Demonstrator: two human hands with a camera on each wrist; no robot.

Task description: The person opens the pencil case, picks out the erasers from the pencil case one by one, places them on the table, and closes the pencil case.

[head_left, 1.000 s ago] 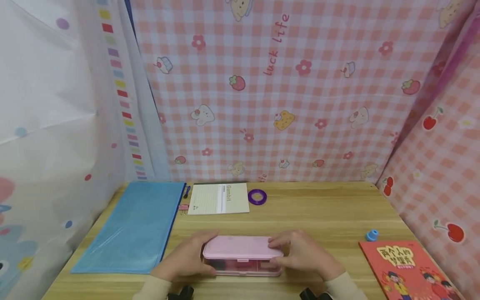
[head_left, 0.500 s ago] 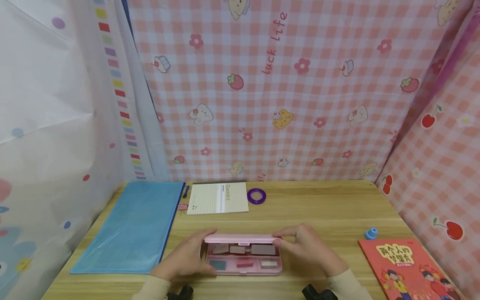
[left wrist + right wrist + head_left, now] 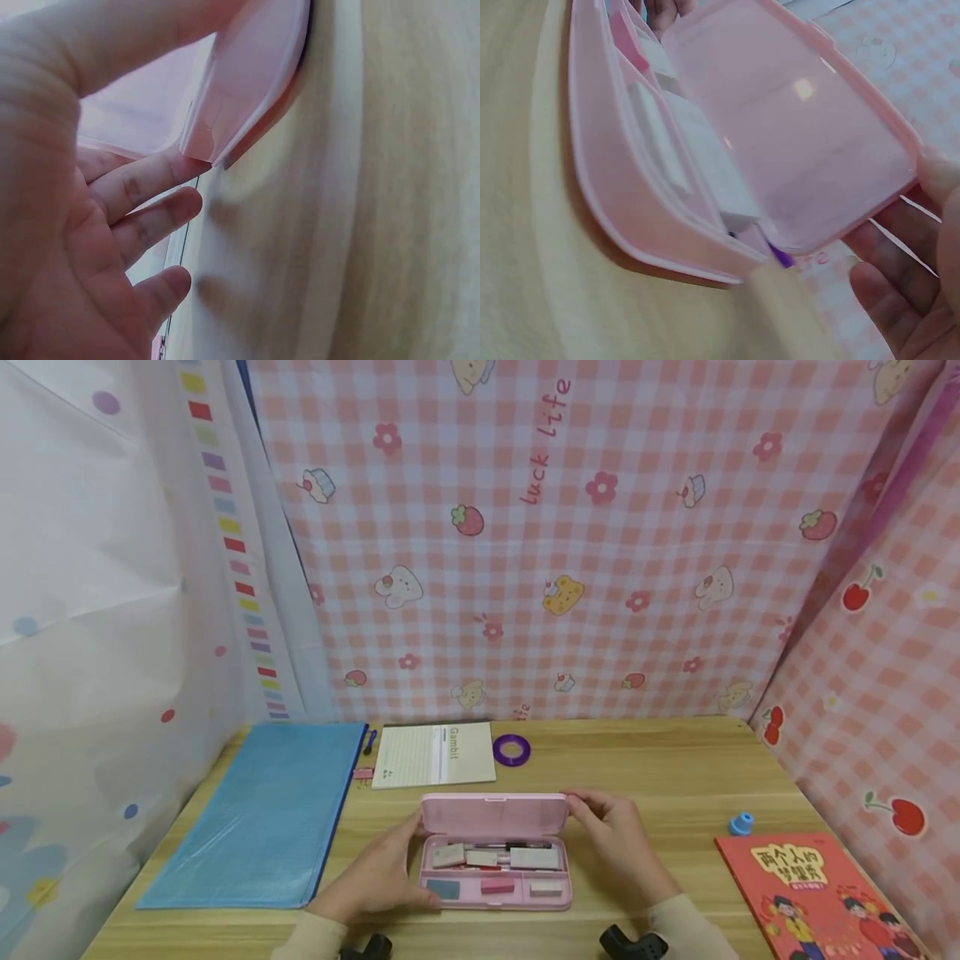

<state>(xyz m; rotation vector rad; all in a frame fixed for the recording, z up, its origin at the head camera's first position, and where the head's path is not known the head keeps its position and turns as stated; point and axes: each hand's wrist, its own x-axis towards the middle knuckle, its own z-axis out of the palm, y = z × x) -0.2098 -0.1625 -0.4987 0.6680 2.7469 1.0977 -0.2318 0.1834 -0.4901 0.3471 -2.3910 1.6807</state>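
Note:
A pink pencil case [image 3: 510, 906] lies on the table with its lid [image 3: 495, 816] raised and leaning back. My left hand [image 3: 375, 872] grips its left end, thumb at the front and fingers behind. My right hand [image 3: 618, 839] pinches the lid's right edge between thumb and fingers, as the right wrist view also shows. Inside, the rear compartment holds several whitish blocks like erasers [image 3: 534, 858], with pens partly hidden beneath. In front lie a blue-grey piece [image 3: 443, 889], a pink block [image 3: 497, 886] and a small white block [image 3: 545, 887].
A blue folder [image 3: 255, 818] lies at the left. Behind the case are a notebook [image 3: 435, 756], a purple tape roll [image 3: 512, 750], a pink clip [image 3: 363, 773] and a small dark blue item [image 3: 370, 742]. A red book [image 3: 813, 893] and blue cap-like piece [image 3: 741, 823] are at right.
The lid has swung up and back from nearly closed, uncovering the contents. My right hand has moved up and away with the lid's edge, while my left hand keeps its hold on the case.

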